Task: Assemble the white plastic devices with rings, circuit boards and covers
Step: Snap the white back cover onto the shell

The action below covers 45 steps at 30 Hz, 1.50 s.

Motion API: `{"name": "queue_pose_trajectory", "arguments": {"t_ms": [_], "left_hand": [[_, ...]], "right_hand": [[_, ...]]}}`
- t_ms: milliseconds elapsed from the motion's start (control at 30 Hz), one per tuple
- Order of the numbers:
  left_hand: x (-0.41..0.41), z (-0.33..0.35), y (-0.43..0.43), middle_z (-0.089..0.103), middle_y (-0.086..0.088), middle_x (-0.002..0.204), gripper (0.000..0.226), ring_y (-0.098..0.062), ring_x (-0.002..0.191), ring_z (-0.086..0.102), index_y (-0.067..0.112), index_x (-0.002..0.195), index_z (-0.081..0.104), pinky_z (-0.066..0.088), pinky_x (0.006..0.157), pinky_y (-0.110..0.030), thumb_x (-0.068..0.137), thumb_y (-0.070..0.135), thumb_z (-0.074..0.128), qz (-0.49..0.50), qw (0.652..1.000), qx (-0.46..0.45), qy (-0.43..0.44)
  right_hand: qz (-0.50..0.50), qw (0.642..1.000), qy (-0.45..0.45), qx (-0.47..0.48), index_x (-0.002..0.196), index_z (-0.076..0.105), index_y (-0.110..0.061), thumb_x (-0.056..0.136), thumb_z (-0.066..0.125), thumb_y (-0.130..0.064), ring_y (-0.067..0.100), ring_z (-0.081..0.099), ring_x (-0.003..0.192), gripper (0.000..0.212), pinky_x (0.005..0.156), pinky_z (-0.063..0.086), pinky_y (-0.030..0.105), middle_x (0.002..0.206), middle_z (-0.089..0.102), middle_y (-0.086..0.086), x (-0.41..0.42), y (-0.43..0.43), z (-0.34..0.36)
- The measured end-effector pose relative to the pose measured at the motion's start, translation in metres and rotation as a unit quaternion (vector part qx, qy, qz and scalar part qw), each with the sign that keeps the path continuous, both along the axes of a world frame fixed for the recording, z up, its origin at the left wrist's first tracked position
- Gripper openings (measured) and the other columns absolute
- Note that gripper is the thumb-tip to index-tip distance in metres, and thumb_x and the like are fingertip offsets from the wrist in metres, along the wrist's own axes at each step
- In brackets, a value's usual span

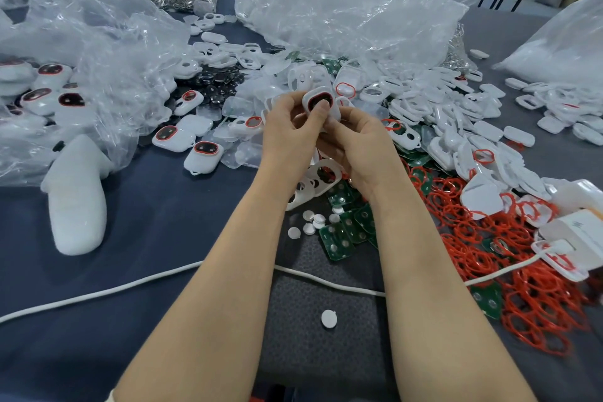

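Gripping a white device (309, 98), left hand (288, 132) and right hand (357, 147) hover, seemingly above parts (346, 232).

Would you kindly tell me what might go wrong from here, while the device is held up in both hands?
1. The left hand thumbs the white device, which the right hand also holds; the red ring might be pushed out of place.
2. The white cable runs under both forearms and could snag.
3. The loose white disc between the forearms could be swept off.
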<state>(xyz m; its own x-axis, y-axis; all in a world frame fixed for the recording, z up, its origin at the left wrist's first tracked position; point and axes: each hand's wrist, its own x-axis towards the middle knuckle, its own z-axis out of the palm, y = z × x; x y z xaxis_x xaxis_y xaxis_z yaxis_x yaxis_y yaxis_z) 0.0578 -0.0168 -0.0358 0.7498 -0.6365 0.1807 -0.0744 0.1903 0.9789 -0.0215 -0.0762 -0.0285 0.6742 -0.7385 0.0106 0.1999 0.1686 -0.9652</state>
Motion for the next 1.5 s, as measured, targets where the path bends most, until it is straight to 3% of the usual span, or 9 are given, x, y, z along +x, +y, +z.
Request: {"name": "queue_pose_trajectory", "arguments": {"t_ms": [100, 367, 533, 833, 967, 1133, 1267, 1400, 1500], "left_hand": [[0.0005, 0.0008, 0.0005, 0.066, 0.003, 0.091, 0.018, -0.002, 0.078, 0.063, 0.009, 0.11, 0.059, 0.051, 0.071, -0.013, 0.093, 0.015, 0.062, 0.0, 1.0, 0.0, 0.0], [0.0017, -0.0002, 0.0002, 0.065, 0.001, 0.093, 0.012, -0.005, 0.082, 0.062, 0.011, 0.106, 0.059, 0.051, 0.075, -0.016, 0.094, 0.013, 0.059, 0.003, 1.0, 0.003, -0.004], [0.0033, -0.0011, 0.0, 0.066, -0.001, 0.093, 0.017, -0.004, 0.078, 0.062, 0.008, 0.11, 0.061, 0.053, 0.073, -0.018, 0.094, 0.014, 0.06, 0.006, 1.0, -0.001, 0.013], [0.0061, -0.0017, -0.0002, 0.063, 0.004, 0.083, 0.007, -0.005, 0.073, 0.057, 0.014, 0.1, 0.06, 0.05, 0.068, -0.018, 0.093, 0.015, 0.061, 0.029, 0.998, 0.025, -0.041], [0.005, -0.0015, -0.0006, 0.066, -0.003, 0.094, 0.016, -0.008, 0.081, 0.061, 0.007, 0.108, 0.061, 0.052, 0.075, -0.022, 0.094, 0.014, 0.061, 0.017, 0.999, 0.016, -0.023], [0.0039, -0.0017, -0.001, 0.066, 0.004, 0.089, 0.023, 0.005, 0.066, 0.061, 0.007, 0.113, 0.06, 0.048, 0.056, -0.014, 0.093, 0.018, 0.063, 0.008, 1.0, 0.022, 0.0], [0.0033, -0.0016, -0.0007, 0.067, 0.0, 0.091, 0.022, 0.001, 0.071, 0.062, 0.006, 0.112, 0.061, 0.051, 0.066, -0.014, 0.092, 0.016, 0.063, 0.007, 1.0, 0.016, 0.011], [0.0022, -0.0007, -0.0005, 0.066, -0.004, 0.092, 0.024, -0.005, 0.075, 0.063, 0.003, 0.114, 0.061, 0.054, 0.074, -0.019, 0.093, 0.014, 0.062, -0.003, 1.0, 0.013, 0.012], [0.0027, 0.0001, 0.0003, 0.067, -0.007, 0.094, 0.025, -0.007, 0.076, 0.063, 0.001, 0.115, 0.06, 0.054, 0.073, -0.019, 0.093, 0.014, 0.061, -0.001, 1.0, 0.007, 0.019]], "right_hand": [[-0.002, 1.0, -0.007, 0.005, 0.102, 0.06, 0.001, 0.096, 0.05, -0.001, 0.011, 0.07, 0.075, 0.012, 0.067, 0.055, 0.018, 0.084, 0.071, 0.008, 0.0001, -0.0002, -0.0002], [-0.022, 1.0, 0.003, -0.017, 0.089, 0.059, -0.006, 0.094, 0.055, -0.001, 0.014, 0.069, 0.075, 0.008, 0.075, 0.058, 0.024, 0.083, 0.069, 0.009, 0.0022, -0.002, -0.0033], [-0.009, 0.999, 0.003, -0.035, 0.104, 0.061, 0.001, 0.095, 0.055, -0.005, 0.023, 0.068, 0.089, 0.012, 0.086, 0.056, 0.03, 0.098, 0.068, 0.019, 0.0037, -0.0023, -0.0055], [0.009, 0.999, 0.021, -0.035, 0.118, 0.057, 0.009, 0.095, 0.054, -0.004, 0.021, 0.067, 0.094, 0.026, 0.081, 0.057, 0.024, 0.11, 0.066, 0.023, 0.0031, -0.0026, -0.0059], [0.008, 0.999, 0.017, -0.035, 0.107, 0.061, 0.002, 0.095, 0.053, -0.001, 0.015, 0.069, 0.085, 0.015, 0.077, 0.056, 0.021, 0.097, 0.069, 0.014, 0.003, -0.0047, -0.0068], [0.006, 0.999, 0.016, -0.039, 0.098, 0.064, -0.005, 0.094, 0.054, -0.003, 0.015, 0.07, 0.084, 0.011, 0.075, 0.056, 0.022, 0.092, 0.072, 0.01, 0.0018, -0.0059, -0.0077], [-0.008, 0.999, 0.017, -0.043, 0.101, 0.06, 0.001, 0.094, 0.055, -0.002, 0.016, 0.07, 0.08, 0.009, 0.072, 0.056, 0.022, 0.094, 0.069, 0.016, 0.0026, -0.0058, -0.0077], [-0.025, 0.999, 0.009, -0.037, 0.093, 0.057, -0.004, 0.092, 0.058, 0.0, 0.019, 0.068, 0.081, 0.004, 0.077, 0.059, 0.027, 0.089, 0.067, 0.014, 0.0023, -0.0063, -0.008], [-0.014, 0.999, 0.008, -0.045, 0.106, 0.056, 0.008, 0.093, 0.056, -0.001, 0.021, 0.068, 0.086, 0.016, 0.08, 0.058, 0.027, 0.096, 0.067, 0.018, 0.0027, -0.0052, -0.008]]}}
